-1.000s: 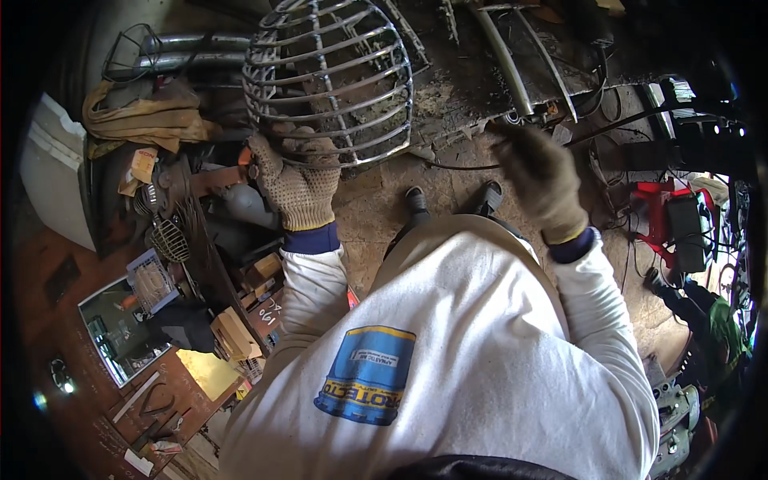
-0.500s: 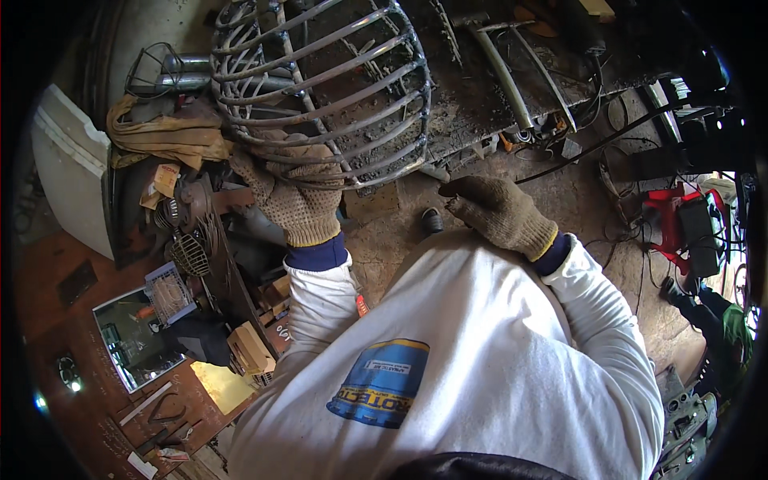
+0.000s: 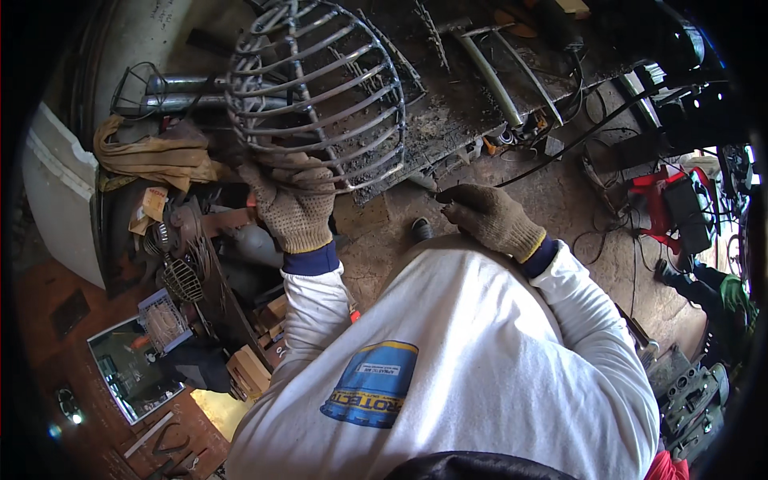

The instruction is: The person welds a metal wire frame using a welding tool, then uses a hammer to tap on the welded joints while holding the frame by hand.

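A rounded cage of bent metal rods (image 3: 352,104) stands tilted at the near edge of a dirty dark workbench (image 3: 448,128). My left hand (image 3: 292,204), in a knitted tan glove with dotted grip, has its fingers wrapped round the cage's lower near rods; the fingertips are partly hidden. My right hand (image 3: 492,216), gloved alike, hovers in front of my body, off the cage. Its fingers are loosely bent, with a small gap by the thumb and nothing visible between them. Beyond it, a metal frame of tube and bar (image 3: 492,76) lies on the bench.
A brown cloth (image 3: 152,160) and metal tubes (image 3: 192,94) lie left of the cage. A curved white panel (image 3: 60,188) leans farther left. A reddish-brown table (image 3: 72,312) bears a mirror and tools. Right are cables, a red item (image 3: 652,200) and another person's legs (image 3: 696,284).
The cage has turned slightly in my left hand and looks narrower, its right side shifted left. My right hand stays nearly in place. The whole view has shifted a little.
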`<state>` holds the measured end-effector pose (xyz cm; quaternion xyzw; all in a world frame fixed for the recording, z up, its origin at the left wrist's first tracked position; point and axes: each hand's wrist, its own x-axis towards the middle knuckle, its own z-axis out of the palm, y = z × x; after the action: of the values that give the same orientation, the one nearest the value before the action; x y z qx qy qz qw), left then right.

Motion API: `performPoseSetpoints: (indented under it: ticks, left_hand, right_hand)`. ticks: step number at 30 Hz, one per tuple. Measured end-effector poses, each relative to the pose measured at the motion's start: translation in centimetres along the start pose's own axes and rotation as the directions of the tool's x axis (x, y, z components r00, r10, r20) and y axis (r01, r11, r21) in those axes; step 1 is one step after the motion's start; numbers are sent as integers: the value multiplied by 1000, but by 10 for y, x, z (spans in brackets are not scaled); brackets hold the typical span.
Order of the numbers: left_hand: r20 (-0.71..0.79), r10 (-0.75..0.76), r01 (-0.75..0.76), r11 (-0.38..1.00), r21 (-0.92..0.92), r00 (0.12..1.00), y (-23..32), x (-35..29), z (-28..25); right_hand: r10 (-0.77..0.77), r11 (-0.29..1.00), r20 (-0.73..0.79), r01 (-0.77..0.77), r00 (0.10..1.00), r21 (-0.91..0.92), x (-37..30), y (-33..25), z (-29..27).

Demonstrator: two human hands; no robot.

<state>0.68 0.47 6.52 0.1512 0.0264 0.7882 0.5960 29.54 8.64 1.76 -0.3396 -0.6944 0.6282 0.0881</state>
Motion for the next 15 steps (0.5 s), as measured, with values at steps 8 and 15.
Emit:
performPoseSetpoints:
  ticks: [8, 15]
  left_hand:
    - [-289, 119, -43, 965, 258, 950, -29, -1, -39]
    - [-334, 11, 57, 980, 192, 942, -39, -11, -52]
  right_hand:
    - [-384, 923, -234, 364, 893, -123, -2, -31, 3]
    - [-425, 895, -282, 352, 860, -274, 12, -77, -3]
